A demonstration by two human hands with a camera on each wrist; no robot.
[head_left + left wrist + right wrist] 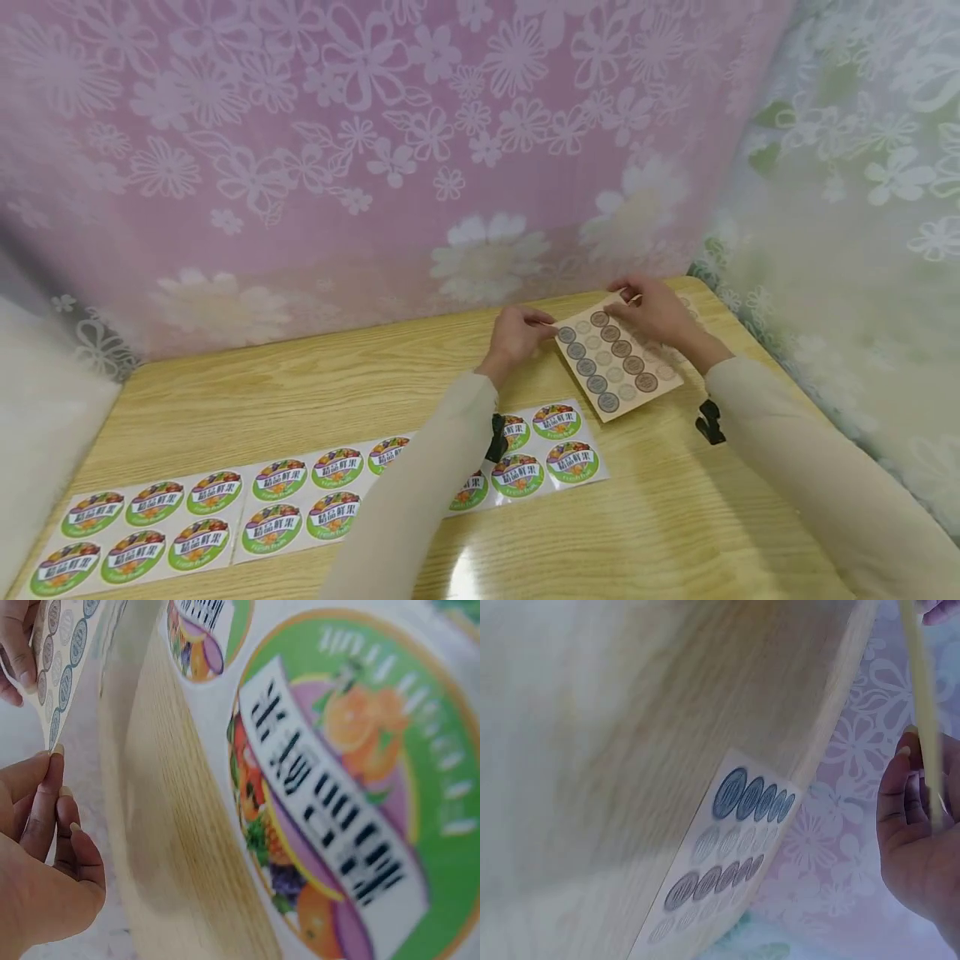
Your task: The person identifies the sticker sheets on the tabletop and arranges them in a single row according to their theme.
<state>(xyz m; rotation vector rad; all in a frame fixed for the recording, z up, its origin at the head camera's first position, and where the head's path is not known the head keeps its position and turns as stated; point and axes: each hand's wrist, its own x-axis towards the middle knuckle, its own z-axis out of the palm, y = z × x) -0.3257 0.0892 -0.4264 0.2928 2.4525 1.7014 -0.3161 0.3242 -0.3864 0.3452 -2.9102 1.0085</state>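
Both hands hold up a tan sheet of round stickers (609, 358), printed in rows of grey-blue, pale and brown. My left hand (516, 340) pinches its left corner between thumb and finger; the left wrist view shows that grip close up on the sheet's corner (64, 694). At the top edge, my right hand (654, 315) pinches the sheet near the brown row. Seen from the right wrist, the held sheet is edge-on beside the right hand (919, 840). A similar sticker sheet (727, 840) lies flat on the table below, partly hidden in the head view.
White sheets of round fruit stickers (330, 492) run in a row along the table's front left, partly covered by the left sleeve (420, 483). The wooden table (315, 383) ends at a pink flowered curtain (375, 167), with a pale flowered one (847, 250) on the right.
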